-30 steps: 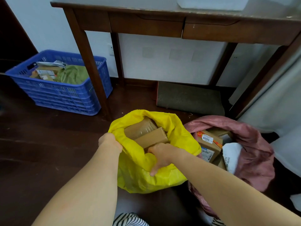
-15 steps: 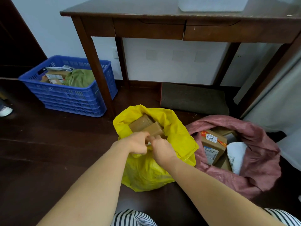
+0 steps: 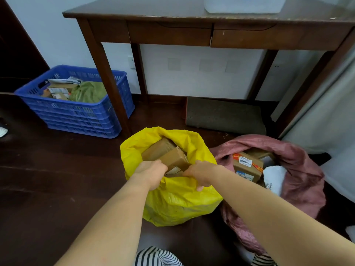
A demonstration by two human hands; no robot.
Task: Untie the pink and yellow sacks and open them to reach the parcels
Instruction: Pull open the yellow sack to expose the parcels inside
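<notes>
The yellow sack point(image 3: 178, 202) stands open on the dark floor in front of me, with brown cardboard parcels point(image 3: 165, 152) showing in its mouth. My left hand point(image 3: 150, 172) and my right hand point(image 3: 200, 172) both grip the near rim of the yellow sack, a short gap between them. To its right the pink sack point(image 3: 301, 173) lies open too. Inside it are a brown box with a white "9006" label point(image 3: 246, 167) and a white soft parcel point(image 3: 273, 178).
A dark wooden desk point(image 3: 192, 33) stands behind the sacks, its front left leg point(image 3: 107, 87) just beyond the yellow sack. A blue plastic crate point(image 3: 76, 112) with boxes and green cloth sits at the left. A grey mat point(image 3: 224, 116) lies under the desk. A pale curtain point(image 3: 330, 112) hangs at the right.
My hands came together at the sack's mouth, then spread slightly apart along the near rim, pulling it open. The view has shifted, so the sacks sit further right.
</notes>
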